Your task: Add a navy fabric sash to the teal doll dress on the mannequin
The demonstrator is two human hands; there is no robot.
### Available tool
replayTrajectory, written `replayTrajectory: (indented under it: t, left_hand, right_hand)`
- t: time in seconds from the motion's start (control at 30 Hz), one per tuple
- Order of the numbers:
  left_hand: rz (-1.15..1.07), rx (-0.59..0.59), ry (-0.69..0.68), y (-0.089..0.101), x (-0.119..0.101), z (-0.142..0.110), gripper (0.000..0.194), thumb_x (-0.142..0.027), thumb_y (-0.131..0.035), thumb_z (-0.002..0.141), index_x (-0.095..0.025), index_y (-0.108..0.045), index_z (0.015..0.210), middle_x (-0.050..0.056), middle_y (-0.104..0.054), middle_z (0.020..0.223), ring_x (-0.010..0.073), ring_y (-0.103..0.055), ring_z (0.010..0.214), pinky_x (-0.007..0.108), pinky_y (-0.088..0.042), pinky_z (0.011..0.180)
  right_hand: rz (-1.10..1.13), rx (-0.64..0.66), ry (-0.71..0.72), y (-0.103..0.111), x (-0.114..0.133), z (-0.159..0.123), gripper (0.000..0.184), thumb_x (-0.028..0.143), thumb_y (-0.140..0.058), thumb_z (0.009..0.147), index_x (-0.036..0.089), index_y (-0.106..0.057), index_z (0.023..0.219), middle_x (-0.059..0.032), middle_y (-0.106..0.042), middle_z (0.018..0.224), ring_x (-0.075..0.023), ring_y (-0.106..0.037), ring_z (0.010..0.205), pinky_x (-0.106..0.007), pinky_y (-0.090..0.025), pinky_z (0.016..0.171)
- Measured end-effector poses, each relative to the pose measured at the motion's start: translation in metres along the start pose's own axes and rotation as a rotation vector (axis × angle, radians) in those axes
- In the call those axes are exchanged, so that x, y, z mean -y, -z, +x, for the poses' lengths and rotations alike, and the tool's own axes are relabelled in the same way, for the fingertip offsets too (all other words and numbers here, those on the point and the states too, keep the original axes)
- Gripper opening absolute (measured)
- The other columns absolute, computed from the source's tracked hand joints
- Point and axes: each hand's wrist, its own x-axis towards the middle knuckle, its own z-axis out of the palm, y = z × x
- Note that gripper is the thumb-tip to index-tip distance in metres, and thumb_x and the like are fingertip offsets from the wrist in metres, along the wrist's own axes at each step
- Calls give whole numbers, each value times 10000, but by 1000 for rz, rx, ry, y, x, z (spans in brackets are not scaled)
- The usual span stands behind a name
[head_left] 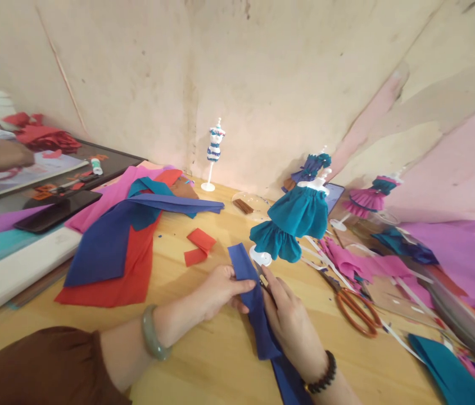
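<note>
Head view: pinches a long blue cloth strip [258, 323] over a pale wooden tabletop [203, 360] with the left hand [222, 288], apparently steadying it beside a small black-and-gold tool [264, 279] gripped in the right hand [285, 309].

Seen from the near side of the bench [178, 360], a small white mannequin [214, 153] stands at twelve o'clock, a pink-skirted mannequin [362, 201] at one, orange-handled scissors [342, 295] lie at two, and a long white case [22, 264] at ten, a flat black slab [58, 212] just beyond it.
</note>
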Motion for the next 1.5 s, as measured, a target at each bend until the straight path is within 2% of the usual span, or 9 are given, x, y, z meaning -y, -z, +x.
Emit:
replayTrajectory:
  t: [0.23, 0.47, 0.73, 1.0, 1.17, 1.33, 1.4, 1.5]
  left_hand:
    - [5, -8, -8, -1, 0, -2, 354, -304, -826, 620, -77, -685, 852, 90, -701, 771, 146, -637, 587, 238, -506, 467]
    - [-10, 1, -16, -1, 0, -2, 204, -239, -761, 694, -112, -688, 836, 57, -696, 749, 138, -627, 579, 232, -500, 470]
    - [23, 36, -10, -1, 1, -2, 349, -303, -824, 617, -80, -684, 847, 75, -688, 742, 142, -631, 576, 237, -512, 470]
    - [47, 24, -1, -1, 1, -1, 303, -275, -812, 644, -80, -687, 839, 79, -691, 748, 148, -636, 588, 243, -525, 480]
    - [58, 27, -7, -2, 1, -3, 306, -280, -804, 651, -79, -694, 853, 82, -691, 755, 151, -634, 606, 247, -526, 495]
    - [79, 84, -9, 2, -1, -2, 404, -298, -849, 593, -89, -694, 903, 100, -703, 844, 172, -664, 680, 236, -538, 504]
    - [68, 94, -26, 5, -5, -1, 433, -308, -848, 603, -108, -688, 952, 89, -700, 865, 166, -666, 690, 223, -538, 489]
    - [8, 35, -57, 9, -11, 2, 372, -339, -802, 674, -129, -668, 951, 57, -684, 820, 145, -652, 637, 210, -525, 434]
  right_hand:
    - [-7, 17, -19, 1, 1, 0, 420, 202, -332, 972, 150, -405, 1383, -152, -685, 1050, -244, -709, 894, -380, -614, 736]
    - [-5, 28, -18, 3, 2, 1, 422, 191, -327, 969, 163, -415, 1380, -144, -681, 1010, -242, -709, 856, -381, -616, 719]
    - [-14, 6, -19, 2, 1, 2, 462, 202, -364, 960, 178, -374, 1422, -138, -685, 1048, -248, -708, 887, -405, -609, 766]
    - [-17, 40, -26, 3, 1, 3, 419, 166, -348, 962, 170, -431, 1372, -138, -680, 1000, -248, -701, 910, -431, -594, 819]
    - [7, 19, -35, 2, 0, 3, 416, 176, -345, 963, 189, -440, 1368, -126, -684, 1001, -235, -706, 854, -401, -607, 768]
    - [10, -5, -44, 1, 1, 2, 436, 213, -352, 967, 180, -401, 1399, -138, -685, 1040, -245, -707, 862, -401, -608, 747]
    - [5, -9, -39, 2, 2, 2, 430, 228, -349, 972, 169, -402, 1395, -148, -683, 1053, -253, -705, 883, -403, -608, 747]
    - [0, -1, -32, 2, 3, 2, 419, 244, -355, 980, 157, -407, 1387, -157, -680, 1066, -255, -704, 900, -399, -606, 752]
